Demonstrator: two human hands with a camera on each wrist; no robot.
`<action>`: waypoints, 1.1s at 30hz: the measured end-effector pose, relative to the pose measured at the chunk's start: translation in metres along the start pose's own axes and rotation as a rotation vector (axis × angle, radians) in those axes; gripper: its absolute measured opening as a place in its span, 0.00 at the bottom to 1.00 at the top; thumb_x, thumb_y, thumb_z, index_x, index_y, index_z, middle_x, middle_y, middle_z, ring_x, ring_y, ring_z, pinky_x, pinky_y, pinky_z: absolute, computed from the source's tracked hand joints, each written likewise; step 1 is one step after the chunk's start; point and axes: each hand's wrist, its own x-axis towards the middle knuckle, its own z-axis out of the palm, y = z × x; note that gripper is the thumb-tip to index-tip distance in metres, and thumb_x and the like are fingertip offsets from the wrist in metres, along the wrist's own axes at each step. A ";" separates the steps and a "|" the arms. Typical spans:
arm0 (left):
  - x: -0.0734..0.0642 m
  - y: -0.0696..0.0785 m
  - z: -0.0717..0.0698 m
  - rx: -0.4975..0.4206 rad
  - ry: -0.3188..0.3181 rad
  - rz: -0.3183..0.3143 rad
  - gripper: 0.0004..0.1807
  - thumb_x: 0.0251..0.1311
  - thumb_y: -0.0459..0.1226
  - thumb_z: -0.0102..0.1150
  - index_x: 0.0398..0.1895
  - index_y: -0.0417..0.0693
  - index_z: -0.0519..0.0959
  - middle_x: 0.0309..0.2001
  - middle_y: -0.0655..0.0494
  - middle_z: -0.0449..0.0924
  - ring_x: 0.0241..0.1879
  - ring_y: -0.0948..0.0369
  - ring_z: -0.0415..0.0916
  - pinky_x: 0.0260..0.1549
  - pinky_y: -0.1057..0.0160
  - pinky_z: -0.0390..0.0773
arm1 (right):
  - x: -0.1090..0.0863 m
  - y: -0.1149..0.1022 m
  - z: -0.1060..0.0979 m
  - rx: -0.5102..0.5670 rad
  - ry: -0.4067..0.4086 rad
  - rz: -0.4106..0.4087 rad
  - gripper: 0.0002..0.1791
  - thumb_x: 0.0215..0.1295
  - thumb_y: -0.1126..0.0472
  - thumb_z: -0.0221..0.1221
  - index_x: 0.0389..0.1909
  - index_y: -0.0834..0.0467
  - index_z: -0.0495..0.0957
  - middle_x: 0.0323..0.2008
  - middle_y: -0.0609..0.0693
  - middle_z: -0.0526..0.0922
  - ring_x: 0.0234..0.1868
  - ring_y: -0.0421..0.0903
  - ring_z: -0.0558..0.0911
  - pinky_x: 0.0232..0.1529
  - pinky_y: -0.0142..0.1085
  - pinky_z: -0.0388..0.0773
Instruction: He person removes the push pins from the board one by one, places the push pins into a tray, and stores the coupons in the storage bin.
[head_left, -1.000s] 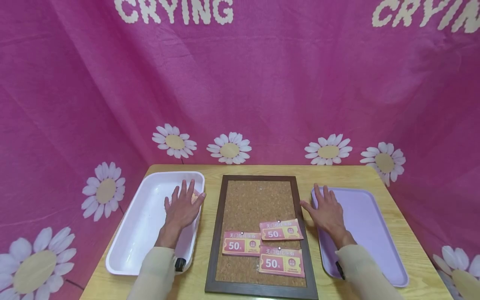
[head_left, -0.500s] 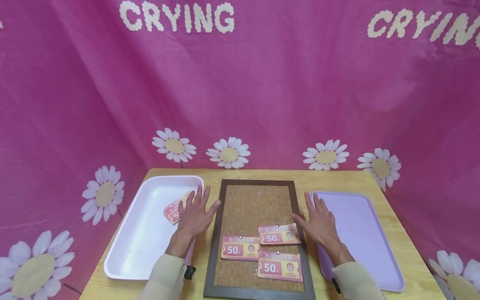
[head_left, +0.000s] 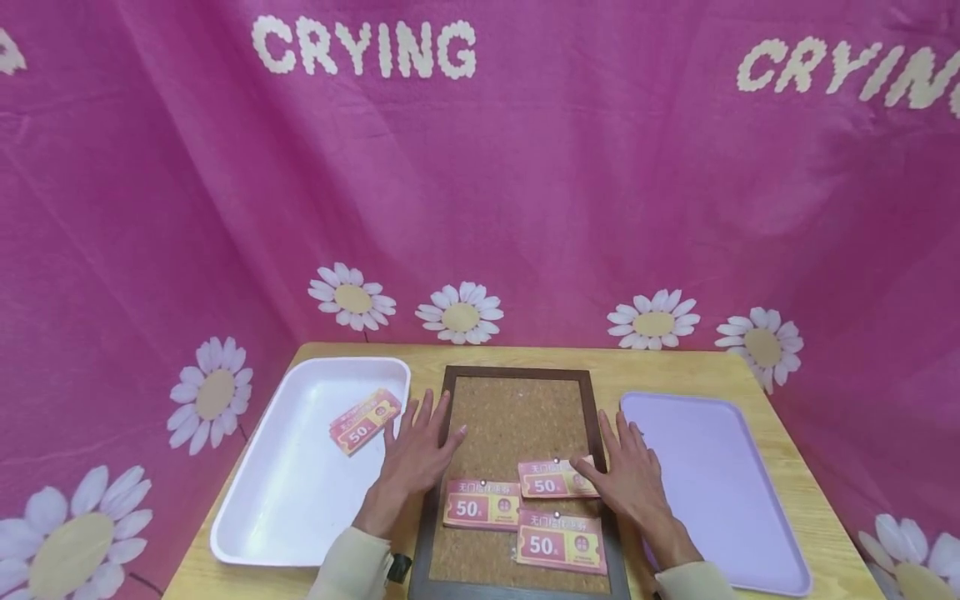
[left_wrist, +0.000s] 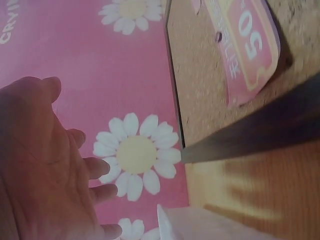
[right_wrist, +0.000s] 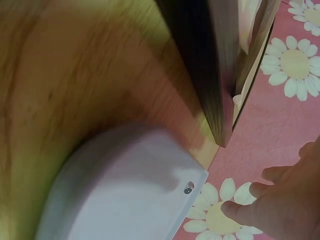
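Observation:
My left hand [head_left: 411, 462] hovers with spread fingers between the white tray and the corkboard [head_left: 517, 417], holding nothing. Over the board's right frame is my right hand [head_left: 633, 479], its fingers also spread and holding nothing. Three pink-and-yellow 50 coupons are pinned on the lower part of the board: a left one [head_left: 480, 506], an upper right one [head_left: 543, 482] and a lower right one [head_left: 558, 546]. My right thumb covers part of the upper right coupon. In the left wrist view, one pinned coupon [left_wrist: 252, 45] curls away from the cork.
At left stands a white tray [head_left: 277, 500] with a few overlapping coupons [head_left: 367, 422] near its far right side. A flat purple tray [head_left: 727, 483] lies at right; a small shiny piece [right_wrist: 188, 188] sits near its corner. A pink flowered cloth [head_left: 525, 208] hangs behind the table.
Both hands have moved inward: the left from over the white tray to the board's left frame, uncovering the coupons there, the right from the purple tray's edge to the board's right side.

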 end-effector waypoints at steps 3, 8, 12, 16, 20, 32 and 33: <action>-0.005 0.003 0.008 0.003 -0.013 0.002 0.40 0.66 0.64 0.37 0.77 0.61 0.49 0.78 0.51 0.45 0.76 0.45 0.43 0.69 0.33 0.42 | -0.006 -0.001 0.004 0.004 0.001 -0.008 0.52 0.58 0.28 0.53 0.76 0.51 0.48 0.75 0.65 0.47 0.74 0.68 0.50 0.63 0.71 0.52; -0.013 0.007 0.021 -0.027 -0.041 0.000 0.39 0.67 0.64 0.37 0.77 0.60 0.50 0.78 0.52 0.45 0.76 0.46 0.45 0.68 0.32 0.44 | -0.015 -0.002 0.008 0.014 0.005 -0.012 0.53 0.56 0.29 0.55 0.76 0.53 0.50 0.74 0.67 0.51 0.73 0.69 0.53 0.61 0.70 0.56; -0.016 0.009 0.028 -0.025 -0.051 0.010 0.40 0.67 0.65 0.33 0.77 0.58 0.50 0.78 0.52 0.46 0.76 0.46 0.47 0.68 0.32 0.44 | -0.019 -0.006 0.010 0.050 -0.015 0.007 0.54 0.56 0.30 0.57 0.76 0.53 0.49 0.74 0.67 0.52 0.73 0.68 0.53 0.63 0.69 0.54; -0.017 0.011 0.032 -0.033 -0.058 0.014 0.40 0.67 0.64 0.33 0.77 0.58 0.48 0.78 0.53 0.45 0.76 0.47 0.46 0.68 0.32 0.42 | -0.023 -0.012 0.014 0.075 -0.033 0.008 0.55 0.55 0.30 0.58 0.76 0.54 0.48 0.74 0.67 0.51 0.73 0.69 0.52 0.64 0.68 0.53; -0.015 0.013 0.034 -0.056 -0.063 0.022 0.38 0.68 0.61 0.37 0.77 0.57 0.51 0.78 0.51 0.46 0.76 0.45 0.46 0.67 0.31 0.42 | -0.023 -0.014 0.015 0.054 -0.020 -0.018 0.56 0.54 0.30 0.59 0.76 0.56 0.49 0.74 0.67 0.52 0.73 0.69 0.52 0.64 0.68 0.55; -0.013 0.019 0.045 -0.047 -0.076 0.063 0.40 0.67 0.62 0.37 0.76 0.54 0.52 0.77 0.47 0.46 0.75 0.43 0.46 0.68 0.32 0.44 | -0.021 -0.007 0.015 0.055 0.006 -0.122 0.55 0.55 0.32 0.60 0.76 0.55 0.49 0.74 0.64 0.53 0.73 0.66 0.56 0.65 0.63 0.59; -0.012 0.020 0.045 -0.042 -0.076 0.057 0.40 0.67 0.62 0.38 0.76 0.54 0.51 0.77 0.48 0.46 0.76 0.43 0.45 0.68 0.33 0.44 | -0.020 -0.006 0.015 0.063 0.013 -0.138 0.55 0.55 0.33 0.60 0.76 0.56 0.49 0.74 0.64 0.54 0.72 0.66 0.57 0.65 0.63 0.59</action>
